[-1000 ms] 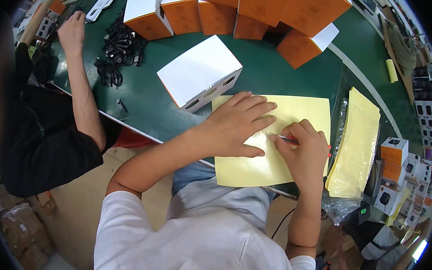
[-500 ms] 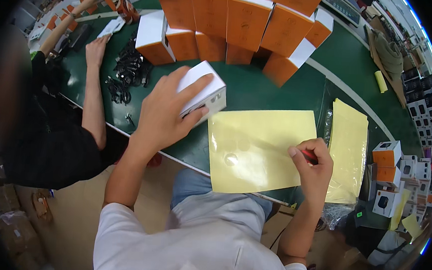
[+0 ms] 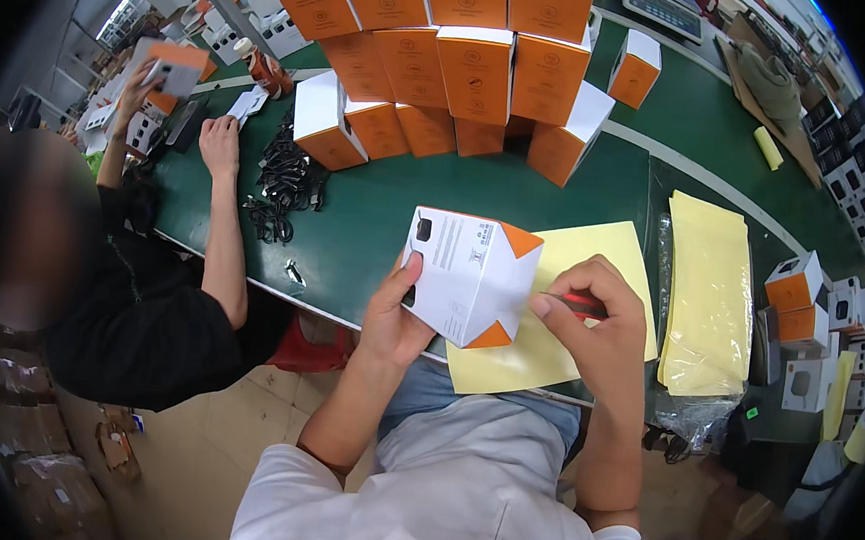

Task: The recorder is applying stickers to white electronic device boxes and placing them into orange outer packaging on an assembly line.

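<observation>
My left hand [image 3: 396,313] grips a white box [image 3: 447,276] with orange corner flaps at the end facing right. The box is tilted above the table's near edge, its printed side turned up. Close to its right end, my right hand [image 3: 604,327] pinches a slim red tool [image 3: 583,304]; its tip is hard to make out and its kind does not show. Beneath the box and my right hand lies a glossy yellow sheet [image 3: 610,247], partly covered by both.
Orange and white boxes [image 3: 474,77] stand stacked across the far side of the green table [image 3: 375,226]. Black cables [image 3: 289,175] lie at left, near a co-worker's arm [image 3: 223,225]. At right are more yellow sheets [image 3: 707,289] in clear plastic and small boxes [image 3: 800,326].
My left hand has brought the box nearer and to the right and turned it, showing its printed side and orange flaps. My right hand has moved slightly left toward it. The co-worker's far hand raises a box.
</observation>
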{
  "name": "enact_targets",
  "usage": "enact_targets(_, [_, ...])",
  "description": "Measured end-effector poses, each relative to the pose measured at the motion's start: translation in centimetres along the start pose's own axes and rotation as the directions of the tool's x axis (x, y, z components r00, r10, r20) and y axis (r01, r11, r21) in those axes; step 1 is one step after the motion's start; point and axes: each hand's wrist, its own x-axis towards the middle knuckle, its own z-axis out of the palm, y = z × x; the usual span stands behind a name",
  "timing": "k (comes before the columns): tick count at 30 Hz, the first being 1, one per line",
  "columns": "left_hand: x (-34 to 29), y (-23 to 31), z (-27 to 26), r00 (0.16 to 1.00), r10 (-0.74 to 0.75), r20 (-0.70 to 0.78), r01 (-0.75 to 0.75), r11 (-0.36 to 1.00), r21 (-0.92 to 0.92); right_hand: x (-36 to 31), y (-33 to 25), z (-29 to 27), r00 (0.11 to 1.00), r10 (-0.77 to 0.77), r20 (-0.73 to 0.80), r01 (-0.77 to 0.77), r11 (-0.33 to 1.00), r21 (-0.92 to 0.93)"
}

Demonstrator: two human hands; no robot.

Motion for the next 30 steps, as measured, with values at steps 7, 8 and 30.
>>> enact_targets(7, [-0.3, -0.6, 0.4, 1.000, -0.005, 0.015, 0.004, 0.998, 0.063, -0.3, -0.3, 0.9, 0.986, -0.154, -0.069, 0.110, 0.896, -0.430])
enact_targets(8, [-0.3, -0.7, 0.4, 1.000, -0.004, 0.010, 0.003, 0.998, 0.065, -0.5, -0.4, 0.9, 0.985, -0.155, -0.074, 0.108, 0.896, -0.431])
enact_targets(30, [-0.7, -2.5, -1.4, 0.973, -0.218, 0.070, 0.228, 0.953, -0.199, 0.2, 1.6, -0.1, 0.992, 0.123, 0.028, -0.111, 0.954, -0.277])
